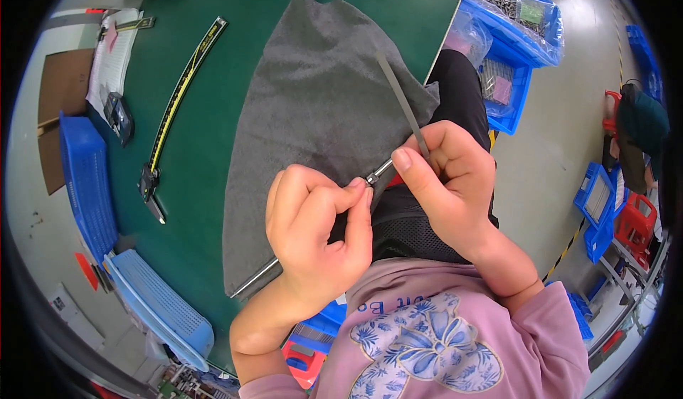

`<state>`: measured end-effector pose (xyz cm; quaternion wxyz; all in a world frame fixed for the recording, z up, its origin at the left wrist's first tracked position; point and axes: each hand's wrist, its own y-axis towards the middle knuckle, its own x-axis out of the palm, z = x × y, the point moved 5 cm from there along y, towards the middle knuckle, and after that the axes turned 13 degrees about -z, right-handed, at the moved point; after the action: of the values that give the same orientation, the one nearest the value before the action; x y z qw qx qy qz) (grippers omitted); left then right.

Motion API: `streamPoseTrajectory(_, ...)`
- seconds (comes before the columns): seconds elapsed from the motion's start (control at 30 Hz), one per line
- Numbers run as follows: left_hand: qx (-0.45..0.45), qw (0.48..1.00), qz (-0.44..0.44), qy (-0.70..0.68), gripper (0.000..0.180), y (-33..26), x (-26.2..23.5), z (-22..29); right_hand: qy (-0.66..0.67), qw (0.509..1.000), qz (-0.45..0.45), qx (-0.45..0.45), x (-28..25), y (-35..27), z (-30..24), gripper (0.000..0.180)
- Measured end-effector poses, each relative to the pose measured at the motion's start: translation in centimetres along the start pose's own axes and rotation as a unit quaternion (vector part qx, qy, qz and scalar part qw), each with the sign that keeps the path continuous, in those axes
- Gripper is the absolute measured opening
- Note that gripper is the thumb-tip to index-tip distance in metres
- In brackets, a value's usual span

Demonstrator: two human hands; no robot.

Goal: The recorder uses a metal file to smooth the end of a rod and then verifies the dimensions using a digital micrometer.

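Observation:
My left hand (316,225) is closed, its thumb and fingertip pinching a slim shiny metal rod (383,169) near a small collar-like fitting (371,179). My right hand (455,185) is closed around the rod's upper right part, thumb pressed on it. A thin flat grey strip, file-like (400,97), sticks out of my right fingers toward the far side. Beyond the left wrist, a metal rod end (255,279) lies over a grey cloth (306,93); it lines up with the pinched rod, but the left hand hides any join.
On the green table (192,207) lies a digital caliper (178,104) left of the cloth. Blue baskets (89,182) line the left edge. Blue bins of metal parts (516,8) stand at the far right. My thigh (459,79) is beside the table edge.

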<state>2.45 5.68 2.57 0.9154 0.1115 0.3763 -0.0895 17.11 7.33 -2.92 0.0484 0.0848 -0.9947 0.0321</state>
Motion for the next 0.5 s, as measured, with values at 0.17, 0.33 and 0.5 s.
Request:
streamPoseTrajectory(0.17,-0.009,1.000,-0.008,-0.004,0.021,0.02,-0.09,0.05,-0.017,1.000,-0.011,0.007,0.02,-0.02,-0.10,0.016)
streamPoseTrajectory(0.33,-0.014,1.000,-0.015,-0.012,0.021,0.06,-0.14,0.00,-0.013,0.999,-0.027,0.010,0.09,0.04,-0.56,0.014)
streamPoseTrajectory(0.5,-0.010,1.000,-0.014,-0.014,0.020,0.16,-0.17,0.05,-0.018,0.999,-0.027,0.002,0.13,0.00,-0.66,0.013)
